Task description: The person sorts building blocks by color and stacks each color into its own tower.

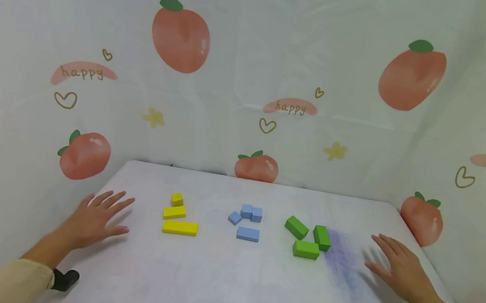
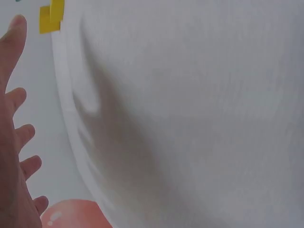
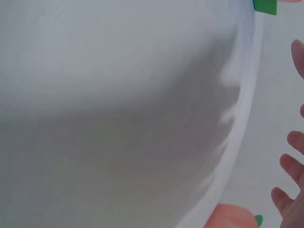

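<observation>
My left hand (image 1: 94, 220) is spread over the left side of the white table, holding nothing. Nearest to it are the yellow blocks: a small cube (image 1: 177, 200), a mid-length block (image 1: 174, 212) and a long block (image 1: 180, 228). On the right side my right hand (image 1: 401, 266) hovers with fingers extended and nothing in it. Closest to that hand lie three green blocks: one tilted (image 1: 296, 228), one upright in view (image 1: 321, 238), one at the front (image 1: 306, 250). Between the groups sit three small blue cubes (image 1: 247, 211) and a blue rectangular block (image 1: 247, 234).
The white table (image 1: 221, 281) carries a purple smudge (image 1: 342, 258) right of the green blocks. Behind it hangs a white curtain (image 1: 230, 96) printed with peaches, hearts and "happy". Dark straps (image 1: 65, 280) show at the cuffs of both beige sleeves (image 1: 19, 281).
</observation>
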Tool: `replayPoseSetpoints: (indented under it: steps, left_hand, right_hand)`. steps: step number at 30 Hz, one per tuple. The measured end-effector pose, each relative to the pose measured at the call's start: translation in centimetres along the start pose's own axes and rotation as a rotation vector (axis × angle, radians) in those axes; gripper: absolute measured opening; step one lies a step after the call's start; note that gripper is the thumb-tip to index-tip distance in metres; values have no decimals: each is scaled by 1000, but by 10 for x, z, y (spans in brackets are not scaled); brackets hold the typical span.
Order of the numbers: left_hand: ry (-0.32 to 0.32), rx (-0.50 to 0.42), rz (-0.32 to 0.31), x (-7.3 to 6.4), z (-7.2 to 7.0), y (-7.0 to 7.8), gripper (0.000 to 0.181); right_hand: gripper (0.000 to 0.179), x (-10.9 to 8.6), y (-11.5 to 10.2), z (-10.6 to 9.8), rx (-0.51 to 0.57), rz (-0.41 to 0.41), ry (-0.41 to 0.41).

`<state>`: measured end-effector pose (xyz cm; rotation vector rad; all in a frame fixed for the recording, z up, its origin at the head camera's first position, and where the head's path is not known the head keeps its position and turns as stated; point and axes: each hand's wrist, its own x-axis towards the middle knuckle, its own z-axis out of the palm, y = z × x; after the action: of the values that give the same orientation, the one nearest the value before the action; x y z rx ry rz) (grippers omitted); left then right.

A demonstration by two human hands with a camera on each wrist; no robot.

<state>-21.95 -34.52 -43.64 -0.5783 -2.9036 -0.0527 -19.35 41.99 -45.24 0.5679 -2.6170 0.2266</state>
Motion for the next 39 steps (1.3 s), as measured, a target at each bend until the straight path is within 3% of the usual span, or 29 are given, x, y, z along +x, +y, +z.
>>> replayPoseSetpoints:
  steps: [12, 26, 39]
  left_hand:
    - [21, -30, 47, 14, 3, 26, 77]
    - [52, -58, 103, 30, 6, 52, 75]
    - [93, -91, 136, 46, 10, 72, 71]
  right_hand:
    - [73, 18, -24, 3, 75, -69, 88]
    - [70, 39, -46, 14, 109, -44, 58]
    - [68, 58, -69, 28, 149, -73, 42]
